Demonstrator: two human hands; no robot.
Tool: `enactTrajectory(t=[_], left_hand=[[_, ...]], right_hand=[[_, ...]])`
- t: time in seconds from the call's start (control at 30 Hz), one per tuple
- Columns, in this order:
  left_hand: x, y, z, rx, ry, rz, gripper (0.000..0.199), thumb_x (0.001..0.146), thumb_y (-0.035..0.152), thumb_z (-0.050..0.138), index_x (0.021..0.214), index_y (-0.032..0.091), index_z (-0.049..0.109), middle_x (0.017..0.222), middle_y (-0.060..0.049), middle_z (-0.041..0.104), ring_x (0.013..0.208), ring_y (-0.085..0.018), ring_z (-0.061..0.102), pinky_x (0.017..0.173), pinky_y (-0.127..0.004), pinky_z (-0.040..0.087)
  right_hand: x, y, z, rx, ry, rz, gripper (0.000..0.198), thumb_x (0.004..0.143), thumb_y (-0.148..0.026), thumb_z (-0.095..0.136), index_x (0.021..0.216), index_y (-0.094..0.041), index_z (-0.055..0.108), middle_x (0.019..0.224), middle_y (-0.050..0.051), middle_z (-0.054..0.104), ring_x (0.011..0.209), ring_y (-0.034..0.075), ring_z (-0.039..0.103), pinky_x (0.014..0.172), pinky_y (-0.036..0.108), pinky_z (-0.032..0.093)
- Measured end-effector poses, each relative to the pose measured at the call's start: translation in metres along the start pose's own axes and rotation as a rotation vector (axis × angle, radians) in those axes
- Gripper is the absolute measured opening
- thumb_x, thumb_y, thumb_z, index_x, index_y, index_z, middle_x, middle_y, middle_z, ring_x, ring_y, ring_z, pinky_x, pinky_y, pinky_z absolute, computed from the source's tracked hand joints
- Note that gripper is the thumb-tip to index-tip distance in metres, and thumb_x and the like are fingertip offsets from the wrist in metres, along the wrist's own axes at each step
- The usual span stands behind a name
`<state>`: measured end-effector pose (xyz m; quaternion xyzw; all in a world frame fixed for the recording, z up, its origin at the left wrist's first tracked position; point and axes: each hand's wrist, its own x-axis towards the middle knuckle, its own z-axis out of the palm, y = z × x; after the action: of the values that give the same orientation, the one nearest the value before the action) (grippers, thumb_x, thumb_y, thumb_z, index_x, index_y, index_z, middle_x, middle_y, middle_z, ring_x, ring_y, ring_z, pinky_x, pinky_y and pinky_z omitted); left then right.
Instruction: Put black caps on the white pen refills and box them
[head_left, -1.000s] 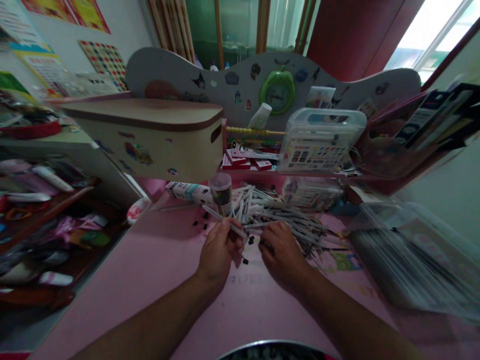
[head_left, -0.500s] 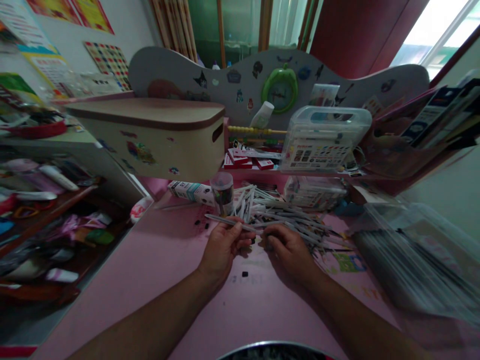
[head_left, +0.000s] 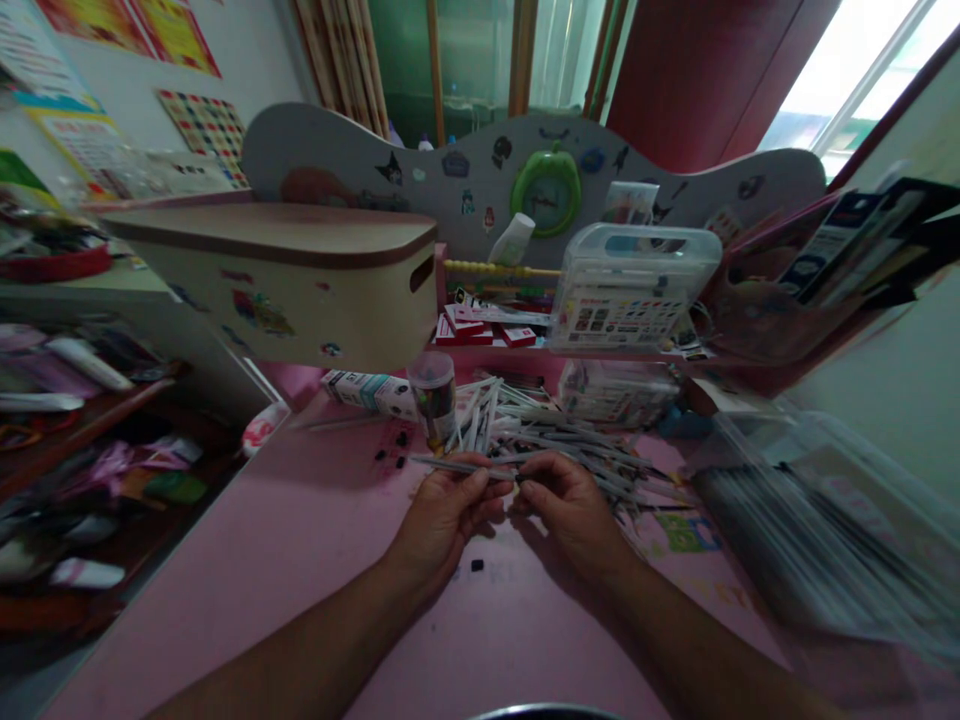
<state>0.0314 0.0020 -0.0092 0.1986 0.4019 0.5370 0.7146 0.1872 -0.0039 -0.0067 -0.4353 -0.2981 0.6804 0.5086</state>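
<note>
My left hand (head_left: 439,515) is closed around a thin grey pen-like stick (head_left: 448,465), which lies nearly level and points left past the fingers. My right hand (head_left: 570,505) meets the stick's right end in a pinch, with a small black piece (head_left: 518,479) at the fingertips. Whether that piece sits on the stick I cannot tell. Just behind both hands spreads a loose pile of similar thin white and grey sticks (head_left: 592,445). One black cap-like bit (head_left: 477,566) lies on the pink desk (head_left: 315,560) in front of my hands.
Several black bits (head_left: 400,462) lie left of a clear plastic cup (head_left: 433,395). At right stands a clear box of long dark sticks (head_left: 810,540). A lidded cream bin (head_left: 300,290) and a clear marker case (head_left: 637,290) occupy the shelf. A metal rim (head_left: 547,712) shows at the bottom edge.
My right fingertips have come up against the stick's right end, where a black piece now shows. The stick lies more level. The whole view has shifted slightly.
</note>
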Motion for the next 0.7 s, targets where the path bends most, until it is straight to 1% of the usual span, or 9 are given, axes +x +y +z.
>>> enactTrajectory(t=[0.1,0.2,0.3,0.53,0.63,0.7], left_hand=[[0.0,-0.002,-0.002,0.02,-0.018,-0.014,0.028,0.073,0.02,0.083,0.093,0.016,0.064,0.08,-0.006,0.079,0.062,-0.016,0.074,0.052,-0.019,0.057],[0.0,-0.003,-0.001,0.039,-0.036,-0.018,0.031,0.071,0.023,0.085,0.093,0.017,0.064,0.08,-0.007,0.079,0.061,-0.016,0.074,0.052,-0.019,0.055],[0.0,-0.004,-0.001,0.048,-0.032,-0.014,0.032,0.07,0.024,0.086,0.092,0.017,0.064,0.079,-0.007,0.079,0.061,-0.016,0.074,0.051,-0.019,0.054],[0.002,-0.004,0.0,0.117,-0.064,-0.01,0.032,0.068,0.027,0.087,0.091,0.016,0.067,0.08,-0.008,0.08,0.058,-0.016,0.073,0.049,-0.019,0.052],[0.002,-0.005,0.001,0.109,-0.074,-0.012,0.033,0.066,0.027,0.089,0.088,0.015,0.069,0.082,-0.008,0.08,0.06,-0.016,0.073,0.05,-0.018,0.052],[0.002,-0.006,0.001,0.112,-0.081,-0.021,0.032,0.066,0.028,0.089,0.087,0.015,0.069,0.083,-0.008,0.08,0.061,-0.016,0.074,0.05,-0.019,0.053]], right_hand=[[0.001,-0.001,0.001,-0.004,0.003,-0.032,0.025,0.067,-0.026,0.081,0.084,-0.022,0.064,0.073,-0.004,0.062,0.065,0.011,0.055,0.061,0.024,0.046],[0.001,-0.003,0.001,0.001,-0.015,-0.052,0.025,0.065,-0.026,0.083,0.08,-0.021,0.063,0.074,-0.003,0.063,0.066,0.011,0.056,0.063,0.025,0.047],[0.003,-0.004,-0.001,-0.042,-0.038,-0.065,0.025,0.064,-0.027,0.083,0.077,-0.02,0.063,0.072,-0.003,0.063,0.067,0.012,0.057,0.063,0.026,0.048],[0.005,0.002,-0.009,-0.09,-0.024,-0.073,0.02,0.07,-0.03,0.079,0.081,-0.021,0.066,0.069,-0.002,0.062,0.064,0.012,0.055,0.064,0.028,0.048],[0.005,0.0,-0.012,-0.221,-0.035,-0.125,0.019,0.074,-0.036,0.075,0.077,-0.02,0.065,0.066,-0.002,0.058,0.063,0.013,0.052,0.061,0.027,0.045],[0.005,-0.003,-0.014,-0.375,-0.04,-0.193,0.025,0.08,-0.04,0.072,0.068,-0.019,0.062,0.061,-0.002,0.052,0.06,0.013,0.046,0.057,0.026,0.039]])
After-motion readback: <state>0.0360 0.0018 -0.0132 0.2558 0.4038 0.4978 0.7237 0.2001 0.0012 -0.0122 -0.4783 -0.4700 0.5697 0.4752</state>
